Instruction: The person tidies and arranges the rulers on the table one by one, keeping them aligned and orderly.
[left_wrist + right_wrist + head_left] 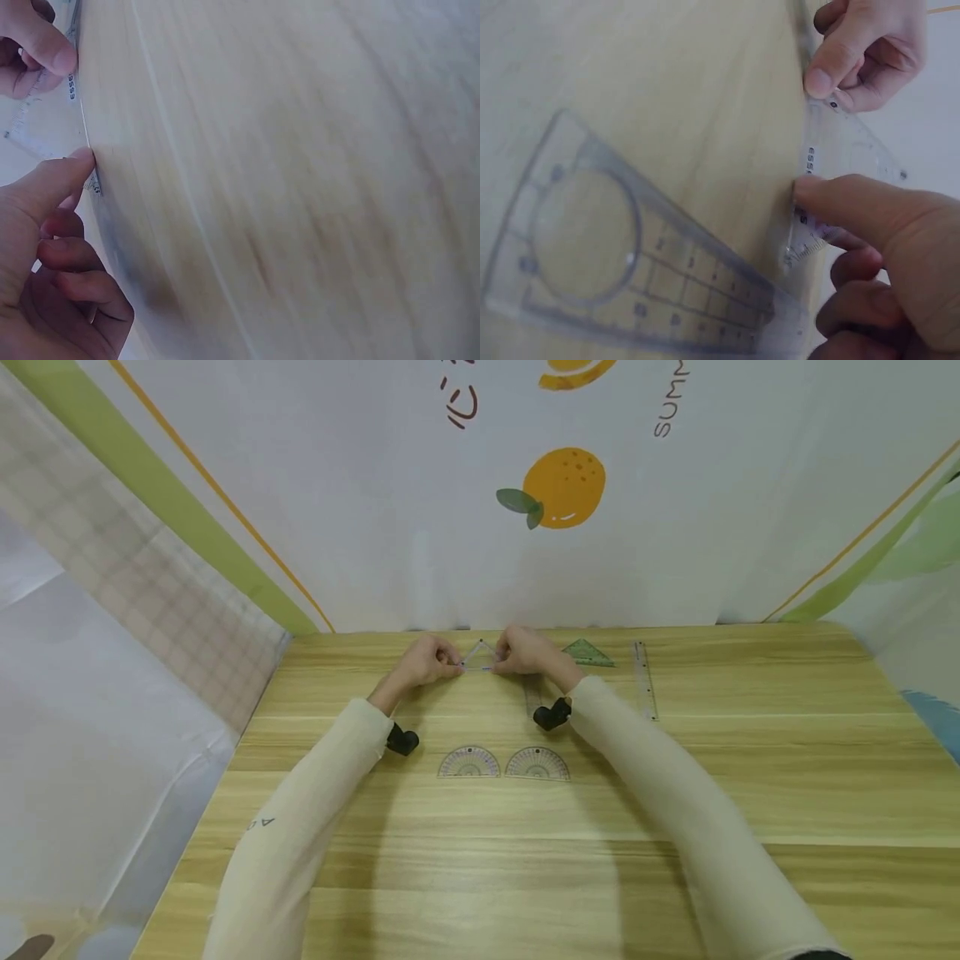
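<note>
Near the table's back edge, a clear set square is held between both hands, its point facing the wall. My left hand pinches its left corner between thumb and fingers. Toward the other end, my right hand grips it, thumb on the long edge beside printed marks, as the right wrist view shows. A clear ruler with a round hole lies beneath the right wrist, partly covered by it in the head view. Just right of that hand is a green set square.
Two clear protractors, a left one and a right one, lie side by side between the forearms. Another clear ruler lies farther right. The wooden table meets a printed white cloth at the back.
</note>
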A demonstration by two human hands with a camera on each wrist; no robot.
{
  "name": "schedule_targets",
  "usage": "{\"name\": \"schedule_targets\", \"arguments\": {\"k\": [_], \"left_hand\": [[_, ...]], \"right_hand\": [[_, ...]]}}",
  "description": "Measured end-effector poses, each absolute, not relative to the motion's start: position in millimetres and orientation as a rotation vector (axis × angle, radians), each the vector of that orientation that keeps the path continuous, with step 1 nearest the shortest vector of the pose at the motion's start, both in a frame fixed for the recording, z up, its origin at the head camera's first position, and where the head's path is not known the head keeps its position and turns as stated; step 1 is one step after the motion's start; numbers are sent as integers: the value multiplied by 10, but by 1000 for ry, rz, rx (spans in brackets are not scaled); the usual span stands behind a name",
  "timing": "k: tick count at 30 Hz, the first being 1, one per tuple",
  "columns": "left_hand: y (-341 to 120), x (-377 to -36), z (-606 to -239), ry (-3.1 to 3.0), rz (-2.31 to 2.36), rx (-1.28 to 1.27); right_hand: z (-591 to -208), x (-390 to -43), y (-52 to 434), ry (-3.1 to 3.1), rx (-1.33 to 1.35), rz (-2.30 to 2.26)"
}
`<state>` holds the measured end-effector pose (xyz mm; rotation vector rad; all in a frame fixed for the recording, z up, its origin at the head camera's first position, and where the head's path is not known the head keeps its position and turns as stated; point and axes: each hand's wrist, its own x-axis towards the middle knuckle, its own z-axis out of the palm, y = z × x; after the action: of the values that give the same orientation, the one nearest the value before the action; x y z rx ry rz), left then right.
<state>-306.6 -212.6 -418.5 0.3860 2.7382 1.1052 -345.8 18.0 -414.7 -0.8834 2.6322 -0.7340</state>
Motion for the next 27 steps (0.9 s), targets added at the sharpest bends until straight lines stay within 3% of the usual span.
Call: {"name": "schedule_targets", "arguments": {"k": [13, 27], "left_hand": [[-2148, -3050, -4059, 2729, 1047, 582], [-2156, -2928, -3938, 2714, 1160, 563]], "right_hand": [[-4131, -3466, 448, 2407, -1022, -1002], [-4178, -3452, 608, 2327, -1154, -1230]]}}
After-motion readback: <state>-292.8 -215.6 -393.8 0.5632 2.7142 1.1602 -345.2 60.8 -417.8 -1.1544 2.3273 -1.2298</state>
